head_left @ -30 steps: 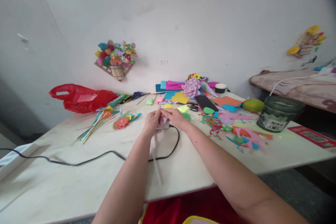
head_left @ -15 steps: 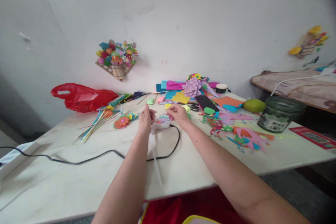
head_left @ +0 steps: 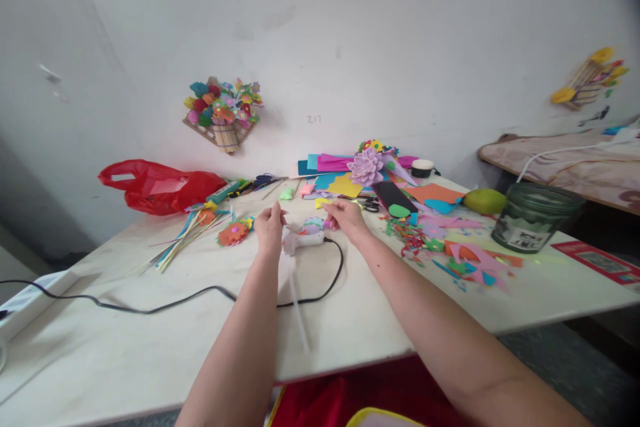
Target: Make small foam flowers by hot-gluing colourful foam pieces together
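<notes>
My left hand (head_left: pixel 271 230) is just left of a white hot glue gun (head_left: pixel 307 239), fingers curled together; what they hold, if anything, is too small to make out. My right hand (head_left: pixel 347 218) pinches something tiny, perhaps pink, above the gun's cord end. The glue gun lies on its side on the table, a translucent glue stick (head_left: pixel 299 313) pointing towards me. Pale purple and green foam pieces (head_left: pixel 314 221) show behind it, between the hands. Left of my left hand lies an orange foam flower (head_left: pixel 233 232) with a pink centre.
A black cord (head_left: pixel 170 307) crosses the table to a white power strip (head_left: pixel 37 303). Foam scraps (head_left: pixel 465 260), black scissors (head_left: pixel 370 203) and a green glass jar (head_left: pixel 535 219) are on the right. A red plastic bag (head_left: pixel 160 185) and thin strips (head_left: pixel 180 240) are on the left.
My left hand has shifted slightly left, away from the glue gun, uncovering more of it. My right hand has stayed nearly in place, its fingers still pinched.
</notes>
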Demonstrator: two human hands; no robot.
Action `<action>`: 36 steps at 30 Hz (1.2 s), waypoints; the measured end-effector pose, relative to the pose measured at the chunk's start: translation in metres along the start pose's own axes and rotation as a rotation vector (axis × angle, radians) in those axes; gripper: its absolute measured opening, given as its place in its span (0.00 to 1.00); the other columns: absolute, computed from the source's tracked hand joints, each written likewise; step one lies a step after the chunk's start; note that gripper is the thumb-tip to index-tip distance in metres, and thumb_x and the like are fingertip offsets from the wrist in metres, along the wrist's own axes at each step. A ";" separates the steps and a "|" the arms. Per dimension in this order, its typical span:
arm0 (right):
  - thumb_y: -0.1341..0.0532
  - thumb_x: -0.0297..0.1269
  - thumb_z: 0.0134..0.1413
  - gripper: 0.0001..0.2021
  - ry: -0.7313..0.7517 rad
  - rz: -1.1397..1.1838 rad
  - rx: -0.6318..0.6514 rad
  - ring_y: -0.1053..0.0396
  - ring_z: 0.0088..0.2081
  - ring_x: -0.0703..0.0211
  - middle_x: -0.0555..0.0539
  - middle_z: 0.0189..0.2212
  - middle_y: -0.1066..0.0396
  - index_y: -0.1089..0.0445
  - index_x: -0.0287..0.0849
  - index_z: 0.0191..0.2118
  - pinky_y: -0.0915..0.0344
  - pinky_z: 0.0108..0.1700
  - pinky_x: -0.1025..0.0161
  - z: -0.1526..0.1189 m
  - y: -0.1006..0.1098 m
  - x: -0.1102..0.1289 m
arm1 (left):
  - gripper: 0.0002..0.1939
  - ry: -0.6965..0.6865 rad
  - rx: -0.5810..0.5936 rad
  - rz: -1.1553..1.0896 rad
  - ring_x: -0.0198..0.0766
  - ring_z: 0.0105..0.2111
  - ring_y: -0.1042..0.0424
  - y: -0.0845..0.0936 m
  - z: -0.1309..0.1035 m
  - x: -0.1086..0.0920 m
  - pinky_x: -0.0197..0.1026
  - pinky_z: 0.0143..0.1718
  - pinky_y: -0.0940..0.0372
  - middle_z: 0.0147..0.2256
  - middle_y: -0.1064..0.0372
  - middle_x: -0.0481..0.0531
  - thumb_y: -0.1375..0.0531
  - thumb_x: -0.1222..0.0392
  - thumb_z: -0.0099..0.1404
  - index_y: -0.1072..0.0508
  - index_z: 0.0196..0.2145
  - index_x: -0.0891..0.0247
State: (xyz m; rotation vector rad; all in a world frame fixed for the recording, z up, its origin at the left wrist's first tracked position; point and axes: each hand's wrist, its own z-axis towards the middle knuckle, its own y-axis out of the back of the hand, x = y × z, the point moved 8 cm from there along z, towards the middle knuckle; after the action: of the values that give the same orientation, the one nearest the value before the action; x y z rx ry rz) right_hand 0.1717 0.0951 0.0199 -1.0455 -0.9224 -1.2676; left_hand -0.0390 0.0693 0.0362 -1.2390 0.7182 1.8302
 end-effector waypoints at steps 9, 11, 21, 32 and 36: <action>0.40 0.45 0.41 0.13 -0.019 0.026 -0.023 0.38 0.15 0.69 0.52 0.15 0.34 0.36 0.39 0.23 0.42 0.16 0.72 0.002 0.003 -0.004 | 0.19 0.034 0.074 0.686 0.50 0.33 0.32 0.018 0.005 -0.003 0.41 0.30 0.43 0.20 0.34 0.54 0.33 0.54 0.32 0.40 0.14 0.61; 0.41 0.46 0.41 0.14 -0.028 0.005 -0.021 0.40 0.14 0.70 0.52 0.14 0.35 0.37 0.39 0.22 0.42 0.15 0.72 0.002 0.004 -0.005 | 0.21 0.089 0.135 0.676 0.49 0.29 0.31 0.019 0.007 0.008 0.42 0.30 0.42 0.17 0.36 0.51 0.31 0.56 0.27 0.40 0.16 0.60; 0.40 0.32 0.39 0.03 -0.009 -0.009 -0.040 0.36 0.18 0.68 0.52 0.18 0.32 0.35 0.39 0.24 0.40 0.17 0.72 0.002 0.002 -0.008 | 0.35 0.265 0.552 0.533 0.38 0.09 0.38 -0.002 -0.008 0.030 0.36 0.16 0.43 0.12 0.38 0.41 0.32 0.67 0.29 0.36 0.39 0.59; 0.44 0.42 0.46 0.11 -0.035 -0.048 -0.010 0.41 0.13 0.70 0.53 0.14 0.36 0.35 0.39 0.24 0.42 0.14 0.72 0.002 0.000 -0.015 | 0.39 0.048 0.490 0.685 0.38 0.20 0.33 -0.005 0.001 0.019 0.37 0.23 0.39 0.22 0.35 0.46 0.34 0.69 0.32 0.38 0.46 0.61; 0.39 0.40 0.40 0.10 -0.010 -0.099 0.000 0.44 0.13 0.71 0.54 0.13 0.38 0.37 0.39 0.22 0.44 0.13 0.72 0.002 -0.002 -0.015 | 0.41 -0.039 0.593 0.989 0.42 0.31 0.30 -0.010 -0.001 0.019 0.38 0.30 0.38 0.32 0.32 0.53 0.37 0.63 0.41 0.47 0.53 0.61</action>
State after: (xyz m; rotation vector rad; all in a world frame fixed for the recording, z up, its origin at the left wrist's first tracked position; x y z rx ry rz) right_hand 0.1679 0.1015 0.0062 -1.0179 -0.9920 -1.3448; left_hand -0.0342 0.0790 0.0180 -0.4421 1.9136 2.0861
